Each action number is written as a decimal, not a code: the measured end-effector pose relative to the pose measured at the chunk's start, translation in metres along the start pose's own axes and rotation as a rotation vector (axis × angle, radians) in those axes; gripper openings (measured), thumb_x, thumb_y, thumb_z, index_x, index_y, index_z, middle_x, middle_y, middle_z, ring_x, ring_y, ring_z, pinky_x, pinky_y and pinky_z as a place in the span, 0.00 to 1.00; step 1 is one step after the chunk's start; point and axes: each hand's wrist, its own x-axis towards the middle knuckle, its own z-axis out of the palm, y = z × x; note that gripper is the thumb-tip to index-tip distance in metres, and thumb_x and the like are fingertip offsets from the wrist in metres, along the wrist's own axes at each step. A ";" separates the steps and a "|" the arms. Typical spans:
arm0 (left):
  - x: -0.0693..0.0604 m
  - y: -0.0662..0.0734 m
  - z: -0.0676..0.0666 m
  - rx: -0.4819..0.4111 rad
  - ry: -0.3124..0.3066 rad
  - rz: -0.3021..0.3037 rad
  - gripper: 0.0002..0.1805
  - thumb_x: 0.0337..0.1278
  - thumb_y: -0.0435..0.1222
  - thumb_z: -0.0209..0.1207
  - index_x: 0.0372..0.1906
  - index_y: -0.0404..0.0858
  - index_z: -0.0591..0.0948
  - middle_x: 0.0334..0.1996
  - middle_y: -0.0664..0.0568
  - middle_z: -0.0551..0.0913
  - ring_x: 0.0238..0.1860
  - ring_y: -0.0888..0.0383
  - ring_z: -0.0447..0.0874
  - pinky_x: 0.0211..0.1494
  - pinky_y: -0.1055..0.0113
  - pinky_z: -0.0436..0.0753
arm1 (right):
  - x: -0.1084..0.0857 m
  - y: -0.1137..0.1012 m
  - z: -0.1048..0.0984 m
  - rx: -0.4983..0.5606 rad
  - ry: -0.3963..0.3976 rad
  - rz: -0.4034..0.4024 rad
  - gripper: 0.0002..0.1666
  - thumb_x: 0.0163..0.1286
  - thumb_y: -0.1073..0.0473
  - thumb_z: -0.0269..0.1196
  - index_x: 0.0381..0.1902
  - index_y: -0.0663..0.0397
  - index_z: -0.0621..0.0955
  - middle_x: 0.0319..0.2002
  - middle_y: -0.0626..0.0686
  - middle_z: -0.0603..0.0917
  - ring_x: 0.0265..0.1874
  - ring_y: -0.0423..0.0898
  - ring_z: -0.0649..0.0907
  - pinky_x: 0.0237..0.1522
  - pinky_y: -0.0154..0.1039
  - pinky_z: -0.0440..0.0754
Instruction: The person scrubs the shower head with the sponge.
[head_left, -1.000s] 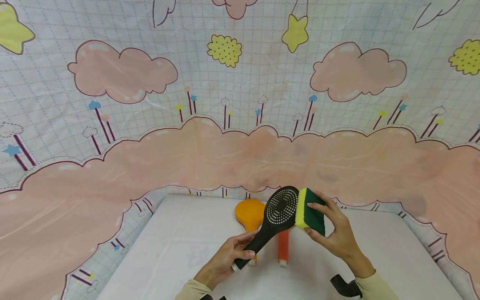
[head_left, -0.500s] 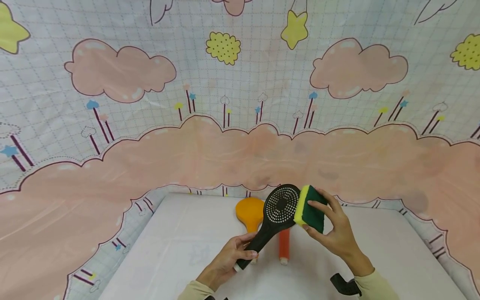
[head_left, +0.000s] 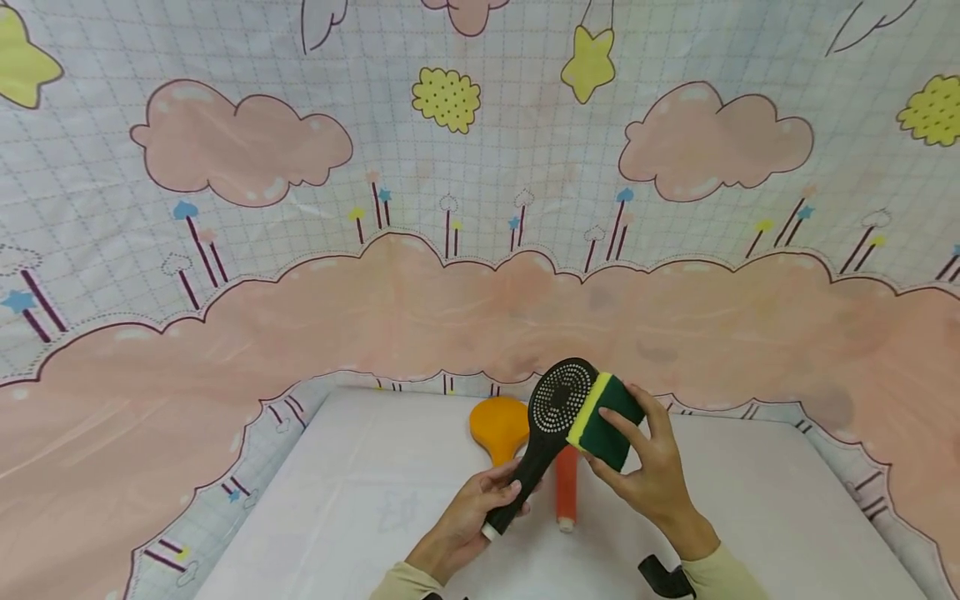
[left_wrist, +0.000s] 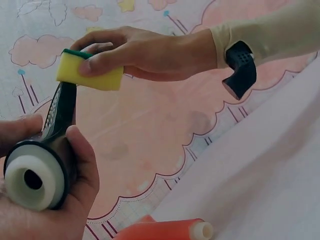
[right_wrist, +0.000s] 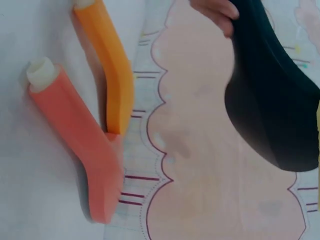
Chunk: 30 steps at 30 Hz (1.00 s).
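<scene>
Sponge [head_left: 600,437] and shower head [head_left: 542,446] meet in mid-air as I watch: the yellow side looks to be against the shower head's right rim, beside the dotted face, with the green side turned outward. The person's left hand [head_left: 472,512] is curled round the shower head's handle, thumb across it, holding it tilted above the table [head_left: 337,500]. To the right of the shower head, the right hand [head_left: 652,471] pinches the sponge between thumb and fingers. Beyond the shower head and to its left lies an orange one [head_left: 498,425]; a red one [head_left: 566,492] lies partly hidden behind it, its handle showing just right of the shower head's neck. I'd judge the step in hand to be wiping the rim; the next stroke seems to call for a firm left hold and a right wrist that follows the shower head's curve.
</scene>
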 end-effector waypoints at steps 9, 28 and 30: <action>0.004 -0.002 0.006 -0.023 0.074 0.013 0.30 0.70 0.35 0.54 0.73 0.32 0.62 0.66 0.40 0.73 0.60 0.53 0.79 0.55 0.68 0.81 | -0.005 -0.006 0.013 -0.075 0.007 -0.086 0.33 0.67 0.31 0.56 0.54 0.49 0.82 0.65 0.68 0.69 0.66 0.58 0.68 0.72 0.25 0.57; 0.009 -0.005 0.015 -0.050 0.026 0.045 0.30 0.70 0.33 0.50 0.73 0.29 0.60 0.67 0.39 0.71 0.58 0.55 0.79 0.59 0.68 0.79 | -0.019 -0.013 0.023 -0.153 -0.002 -0.163 0.29 0.70 0.33 0.53 0.53 0.47 0.82 0.63 0.69 0.72 0.61 0.62 0.69 0.76 0.31 0.53; 0.009 -0.004 0.015 -0.056 0.016 0.050 0.30 0.70 0.32 0.50 0.74 0.30 0.60 0.69 0.39 0.69 0.59 0.55 0.78 0.61 0.67 0.78 | -0.019 -0.014 0.024 -0.147 -0.007 -0.159 0.30 0.70 0.33 0.53 0.53 0.47 0.82 0.64 0.69 0.72 0.62 0.62 0.69 0.76 0.31 0.53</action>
